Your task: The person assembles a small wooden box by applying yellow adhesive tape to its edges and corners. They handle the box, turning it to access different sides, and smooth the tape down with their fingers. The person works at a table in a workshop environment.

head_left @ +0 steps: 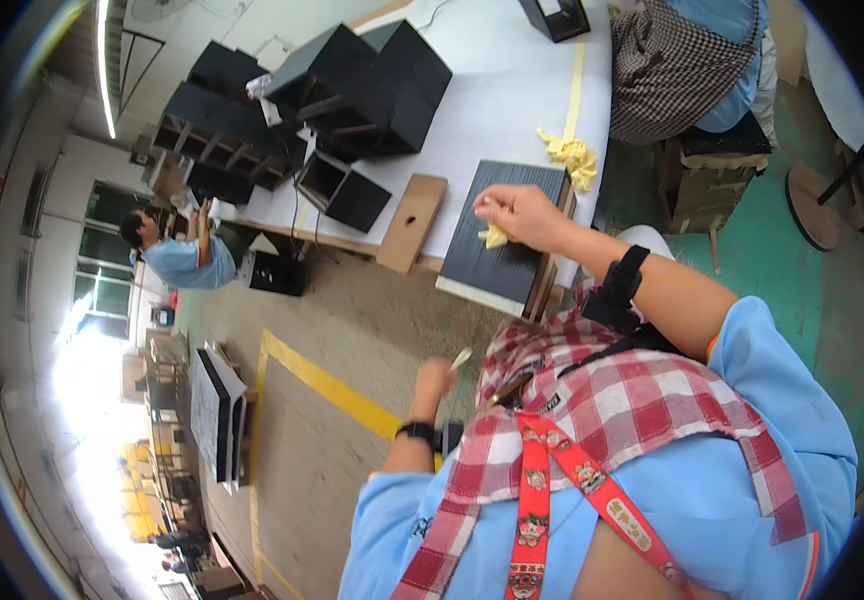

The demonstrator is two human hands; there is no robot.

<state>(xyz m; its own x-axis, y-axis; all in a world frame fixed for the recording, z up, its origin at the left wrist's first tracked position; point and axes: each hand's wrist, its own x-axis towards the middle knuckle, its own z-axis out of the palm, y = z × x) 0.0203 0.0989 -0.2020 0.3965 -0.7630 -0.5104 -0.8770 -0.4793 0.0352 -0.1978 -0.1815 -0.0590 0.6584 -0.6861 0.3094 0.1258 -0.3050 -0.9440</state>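
My right hand [522,213] is closed on a crumpled yellow cloth [493,237], pressed against a dark, grained panel [505,262]. The panel has pale edges and lies at the table's near edge, in front of me. My left hand [435,385] is held lower, apart from the panel, its fingers closed round a small pale stick-like tool [462,356] whose exact kind I cannot make out. Just beyond the panel a second crumpled yellow cloth [572,158] rests on the table.
On the white-covered table [477,105] stand several black boxes [382,90] and a brown board with a hole [412,222]. One co-worker [184,255] is at the far left. Another person in a checked apron [682,65] sits at the upper right. Yellow lines [327,385] mark the floor.
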